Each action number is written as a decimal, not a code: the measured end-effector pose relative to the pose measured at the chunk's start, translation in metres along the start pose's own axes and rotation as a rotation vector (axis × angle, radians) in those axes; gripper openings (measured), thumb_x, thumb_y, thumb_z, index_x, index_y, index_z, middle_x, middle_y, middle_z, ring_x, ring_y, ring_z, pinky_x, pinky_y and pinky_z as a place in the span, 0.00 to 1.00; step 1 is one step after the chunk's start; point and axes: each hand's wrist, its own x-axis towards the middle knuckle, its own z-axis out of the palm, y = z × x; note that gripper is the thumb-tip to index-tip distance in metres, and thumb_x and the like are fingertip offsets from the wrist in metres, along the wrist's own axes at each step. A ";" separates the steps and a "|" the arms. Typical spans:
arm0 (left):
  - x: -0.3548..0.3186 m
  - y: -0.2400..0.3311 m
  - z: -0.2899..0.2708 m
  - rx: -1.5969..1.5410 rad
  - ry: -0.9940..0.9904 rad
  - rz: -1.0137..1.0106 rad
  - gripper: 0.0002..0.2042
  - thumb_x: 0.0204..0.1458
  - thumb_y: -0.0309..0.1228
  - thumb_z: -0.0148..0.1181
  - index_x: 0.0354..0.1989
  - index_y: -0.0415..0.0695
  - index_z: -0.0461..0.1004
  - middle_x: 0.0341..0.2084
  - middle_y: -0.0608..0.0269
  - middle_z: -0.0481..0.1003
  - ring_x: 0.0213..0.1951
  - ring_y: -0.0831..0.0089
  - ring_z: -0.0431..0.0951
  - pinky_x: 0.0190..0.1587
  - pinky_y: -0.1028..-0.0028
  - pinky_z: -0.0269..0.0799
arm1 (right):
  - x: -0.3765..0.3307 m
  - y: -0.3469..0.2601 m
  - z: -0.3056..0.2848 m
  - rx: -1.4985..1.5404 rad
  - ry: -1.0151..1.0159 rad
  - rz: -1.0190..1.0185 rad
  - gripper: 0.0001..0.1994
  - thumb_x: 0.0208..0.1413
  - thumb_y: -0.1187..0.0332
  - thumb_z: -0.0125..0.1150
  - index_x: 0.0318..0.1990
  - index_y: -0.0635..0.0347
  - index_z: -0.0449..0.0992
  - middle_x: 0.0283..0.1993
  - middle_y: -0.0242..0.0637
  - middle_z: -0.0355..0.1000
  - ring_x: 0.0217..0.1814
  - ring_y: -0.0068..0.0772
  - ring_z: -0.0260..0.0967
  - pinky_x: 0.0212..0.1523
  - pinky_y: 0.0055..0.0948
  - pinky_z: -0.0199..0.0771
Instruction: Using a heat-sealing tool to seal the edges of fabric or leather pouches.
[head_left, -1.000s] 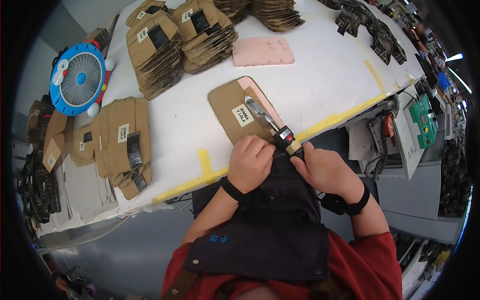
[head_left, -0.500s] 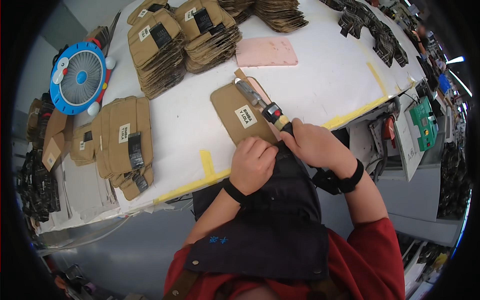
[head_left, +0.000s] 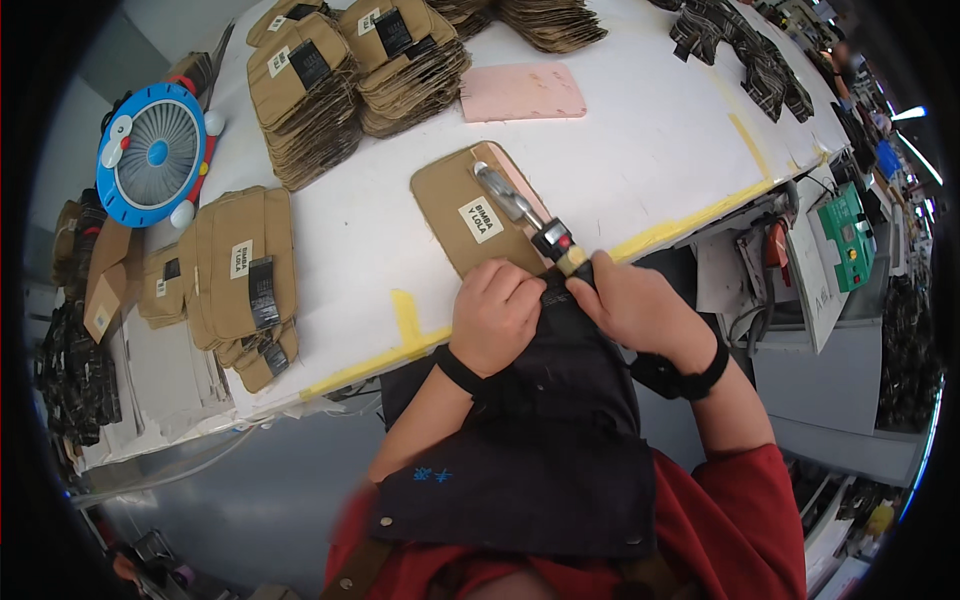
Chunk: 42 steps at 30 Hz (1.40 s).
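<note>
Pinching the dark fabric [head_left: 560, 350] edge, both hands' fingers [head_left: 500, 285] curl shut beside the tool [head_left: 525, 215].

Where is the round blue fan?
In the head view, the round blue fan sits at the far left of the white table, just left of the tall stack of brown cardboard pieces.

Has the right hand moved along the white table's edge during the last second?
Cannot tell for sure: the right hand holds the tool at the brown cardboard piece as before; the head camera itself shifted.
</note>
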 end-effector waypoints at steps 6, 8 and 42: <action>-0.001 -0.001 0.003 -0.005 -0.002 0.002 0.10 0.35 0.16 0.66 0.28 0.43 0.77 0.28 0.62 0.75 0.36 0.58 0.77 0.41 0.63 0.76 | -0.060 -0.007 -0.004 0.001 -0.140 0.127 0.20 0.67 0.55 0.54 0.38 0.67 0.66 0.20 0.50 0.73 0.24 0.59 0.74 0.27 0.50 0.74; -0.001 0.000 0.003 -0.005 -0.014 0.002 0.10 0.35 0.16 0.66 0.28 0.43 0.78 0.28 0.62 0.75 0.35 0.58 0.77 0.41 0.63 0.77 | -0.054 -0.005 -0.001 0.007 -0.113 0.112 0.19 0.67 0.55 0.54 0.37 0.67 0.67 0.20 0.50 0.73 0.25 0.58 0.75 0.27 0.50 0.75; 0.000 -0.001 0.002 -0.004 -0.005 -0.026 0.09 0.37 0.16 0.66 0.26 0.43 0.76 0.27 0.63 0.74 0.35 0.58 0.76 0.40 0.63 0.76 | 0.065 0.003 0.003 -0.011 0.051 -0.044 0.24 0.68 0.49 0.50 0.33 0.66 0.71 0.25 0.57 0.74 0.30 0.64 0.75 0.32 0.54 0.74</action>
